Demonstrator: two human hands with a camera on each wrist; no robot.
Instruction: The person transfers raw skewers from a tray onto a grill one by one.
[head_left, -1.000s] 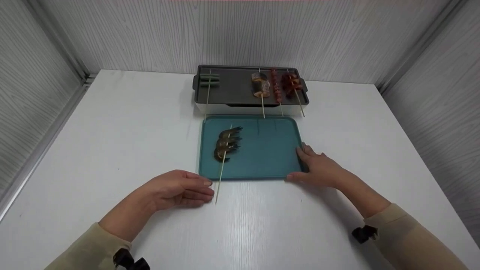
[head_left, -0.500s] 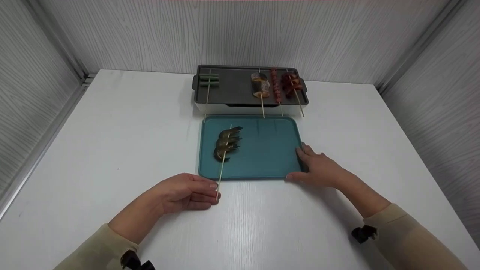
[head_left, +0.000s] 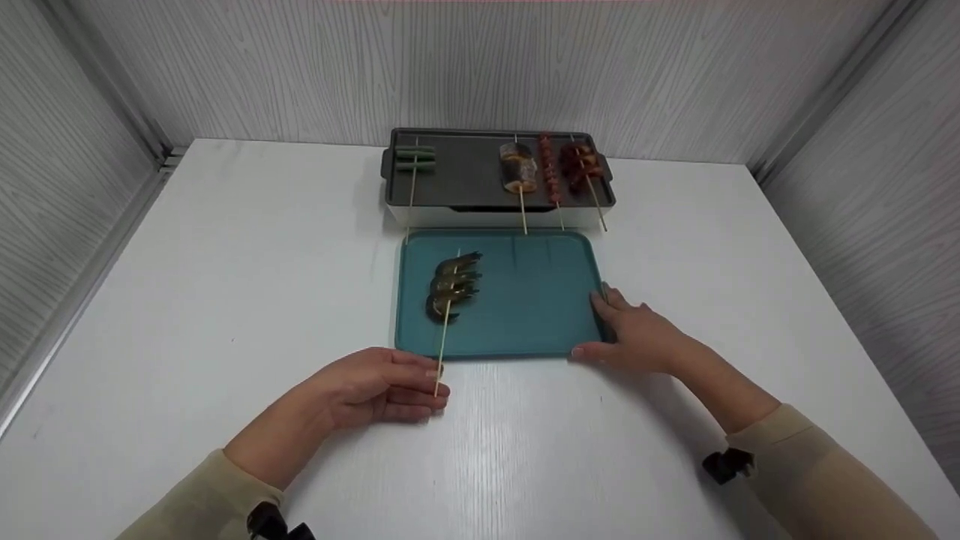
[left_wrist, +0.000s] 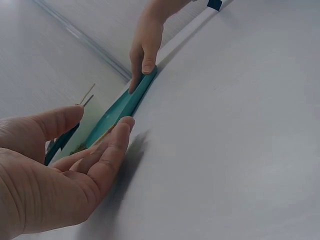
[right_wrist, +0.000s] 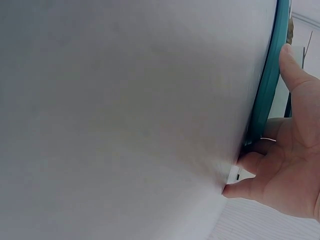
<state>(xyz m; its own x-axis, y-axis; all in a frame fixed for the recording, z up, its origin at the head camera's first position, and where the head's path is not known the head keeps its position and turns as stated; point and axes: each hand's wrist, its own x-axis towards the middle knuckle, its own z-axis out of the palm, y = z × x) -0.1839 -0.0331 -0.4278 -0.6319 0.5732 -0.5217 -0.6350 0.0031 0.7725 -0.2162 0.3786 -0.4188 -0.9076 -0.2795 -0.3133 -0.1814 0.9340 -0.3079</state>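
A skewer of several shrimp (head_left: 452, 285) lies on the left part of a teal tray (head_left: 525, 315), its bare stick reaching past the front edge. My left hand (head_left: 379, 390) is at that stick's lower end. In the left wrist view the stick rests across the left hand's fingers (left_wrist: 112, 155), while the thumb stands apart from them. My right hand (head_left: 637, 334) holds the tray at its front right corner, thumb on the front edge and fingers along the right side. In the right wrist view its lower fingertips (right_wrist: 231, 190) touch the table.
Behind the tray stands a dark grill plate (head_left: 469, 180) on a white base. It bears a green vegetable skewer (head_left: 415, 160), a fish-like chunk skewer (head_left: 519, 169), a thin red skewer (head_left: 550, 169) and a dark red skewer (head_left: 583, 169). Grey wood-grain walls enclose the white table (head_left: 262, 262).
The left hand has moved right, from beside the skewer's stick to under its end, so the stick now crosses the fingers. The right hand has kept its place on the tray.
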